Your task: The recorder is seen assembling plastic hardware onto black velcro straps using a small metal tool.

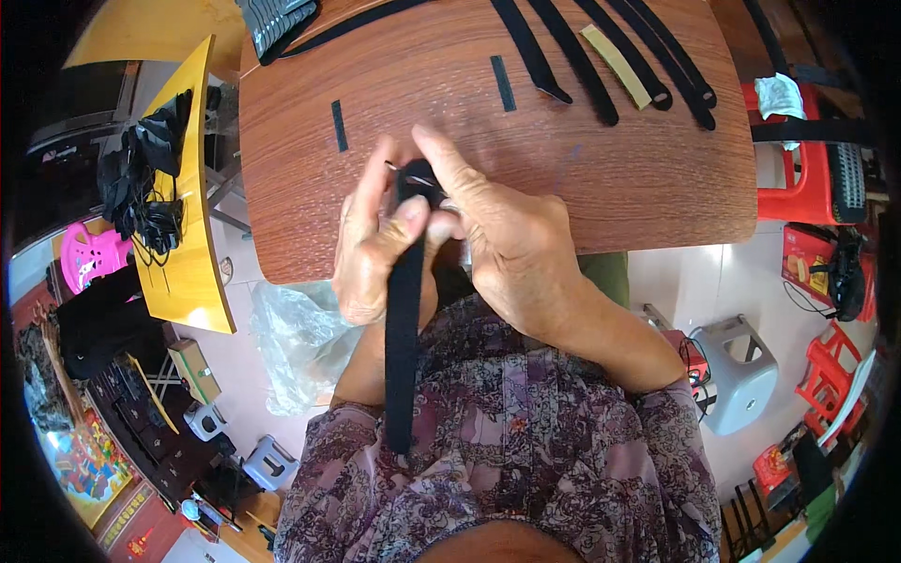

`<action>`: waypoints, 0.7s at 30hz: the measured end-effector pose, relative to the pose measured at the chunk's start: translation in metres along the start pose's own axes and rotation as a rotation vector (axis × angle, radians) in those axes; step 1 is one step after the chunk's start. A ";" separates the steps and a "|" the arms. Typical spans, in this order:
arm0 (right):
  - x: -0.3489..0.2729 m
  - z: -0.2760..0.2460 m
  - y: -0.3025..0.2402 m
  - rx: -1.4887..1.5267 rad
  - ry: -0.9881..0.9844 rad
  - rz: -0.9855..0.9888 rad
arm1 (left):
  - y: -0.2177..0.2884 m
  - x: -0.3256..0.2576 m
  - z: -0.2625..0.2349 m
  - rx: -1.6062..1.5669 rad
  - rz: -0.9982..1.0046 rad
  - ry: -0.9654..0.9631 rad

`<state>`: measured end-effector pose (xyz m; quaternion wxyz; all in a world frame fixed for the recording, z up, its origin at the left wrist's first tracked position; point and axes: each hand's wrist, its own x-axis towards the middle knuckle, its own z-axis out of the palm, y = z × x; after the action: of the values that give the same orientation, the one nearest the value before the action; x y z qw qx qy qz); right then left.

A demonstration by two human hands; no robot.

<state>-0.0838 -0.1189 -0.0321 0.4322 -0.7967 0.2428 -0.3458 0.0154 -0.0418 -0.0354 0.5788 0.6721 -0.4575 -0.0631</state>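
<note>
A black fabric strap [402, 357] hangs from my hands over the near edge of the table, its loose end down in front of my patterned shirt. My left hand [364, 267] pinches the strap near its upper end, thumb on top. My right hand [511, 239] is closed at the folded upper end, thumb raised and the other fingers curled in beneath. A small shiny bit glints in the fold between the hands; what it is I cannot make out.
Several black straps and a tan strip [616, 68] lie at the far right of the brown table [657, 178]. Two dark tape marks sit beyond my hands. A grey ribbed bundle [275, 23] is far left. A clear plastic bag [296, 338] hangs below the table's left.
</note>
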 end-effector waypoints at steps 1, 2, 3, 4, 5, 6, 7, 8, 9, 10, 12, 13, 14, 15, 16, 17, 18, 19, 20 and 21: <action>-0.001 -0.001 0.000 0.001 -0.003 -0.001 | -0.010 -0.003 0.001 -0.092 0.093 0.062; -0.002 -0.002 0.000 -0.043 -0.011 -0.026 | -0.015 -0.003 0.000 -0.183 0.187 0.124; -0.002 -0.003 0.002 -0.091 -0.015 -0.049 | -0.016 0.003 0.000 -0.113 0.220 0.126; -0.002 -0.003 0.003 -0.095 -0.014 -0.048 | -0.015 0.005 -0.003 -0.117 0.220 0.125; -0.003 -0.002 0.002 -0.117 0.004 -0.035 | -0.014 0.007 -0.008 -0.076 0.187 0.039; -0.004 -0.001 0.002 -0.137 0.021 -0.021 | -0.012 0.008 -0.011 -0.033 0.153 -0.047; -0.006 -0.002 0.003 -0.140 0.022 -0.017 | -0.011 0.009 -0.012 -0.032 0.105 -0.049; -0.008 -0.003 0.004 -0.209 -0.006 -0.032 | -0.010 0.010 -0.013 -0.037 0.104 -0.053; -0.008 -0.004 0.003 -0.270 -0.038 -0.052 | -0.007 0.010 -0.018 -0.037 0.000 -0.108; -0.009 -0.005 0.003 -0.265 -0.040 -0.051 | -0.003 0.011 -0.022 -0.037 -0.104 -0.164; -0.010 -0.007 0.004 -0.300 -0.059 -0.043 | 0.002 0.014 -0.024 -0.123 -0.266 -0.155; -0.010 -0.008 0.004 -0.300 -0.061 -0.040 | 0.001 0.015 -0.026 -0.164 -0.345 -0.194; -0.011 -0.009 0.004 -0.269 -0.096 -0.021 | -0.001 0.017 -0.029 -0.205 -0.423 -0.233; -0.010 -0.011 0.005 -0.241 -0.127 0.000 | -0.005 0.020 -0.029 -0.194 -0.401 -0.261; -0.010 -0.012 0.006 -0.242 -0.126 0.003 | -0.005 0.023 -0.029 -0.210 -0.396 -0.284; -0.009 -0.012 0.008 -0.180 -0.144 0.024 | -0.010 0.027 -0.034 -0.238 -0.457 -0.344; -0.009 -0.013 0.009 -0.115 -0.160 0.044 | -0.016 0.031 -0.037 -0.263 -0.519 -0.404; -0.008 -0.014 0.009 -0.115 -0.159 0.046 | -0.016 0.036 -0.034 -0.416 -0.603 -0.434; -0.007 -0.016 0.009 -0.032 -0.197 0.132 | -0.017 0.042 -0.033 -0.450 -0.619 -0.472; -0.006 -0.017 0.008 0.051 -0.235 0.216 | -0.020 0.047 -0.032 -0.520 -0.656 -0.488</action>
<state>-0.1009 -0.1279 -0.0349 0.5125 -0.7897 0.2657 -0.2078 0.0729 -0.0527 -0.0204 0.5529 0.5795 -0.3130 -0.5104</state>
